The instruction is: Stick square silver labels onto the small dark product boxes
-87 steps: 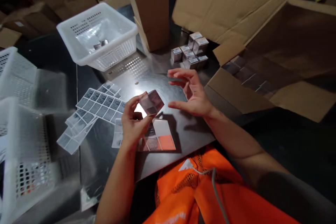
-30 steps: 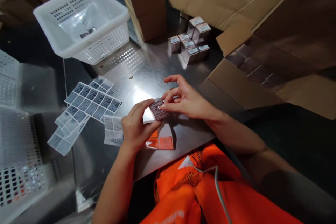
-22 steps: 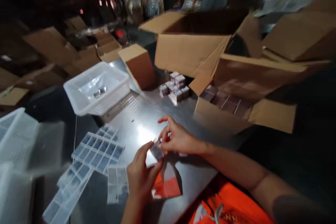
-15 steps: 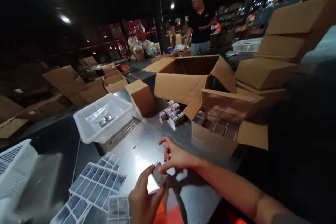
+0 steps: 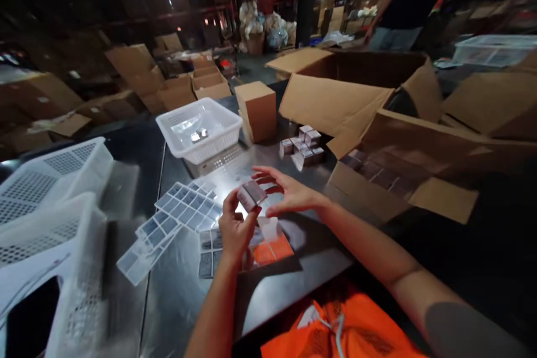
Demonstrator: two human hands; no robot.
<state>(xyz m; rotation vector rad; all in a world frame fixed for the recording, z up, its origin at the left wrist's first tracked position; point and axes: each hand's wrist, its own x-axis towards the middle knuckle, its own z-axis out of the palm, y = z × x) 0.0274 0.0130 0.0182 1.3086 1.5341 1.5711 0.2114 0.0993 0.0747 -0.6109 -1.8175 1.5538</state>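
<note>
Head view, left hand (image 5: 235,229) gripping small box (image 5: 250,196), open right hand (image 5: 289,196) just beside it

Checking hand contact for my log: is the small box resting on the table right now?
No, the small box is lifted clear of the metal table, pinched in the left hand, with the right hand open beside it.

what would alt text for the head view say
A left hand holds a small silver box over a metal table, the right hand open beside it. Label sheets, a white basket and open cardboard cartons surround them.
</note>
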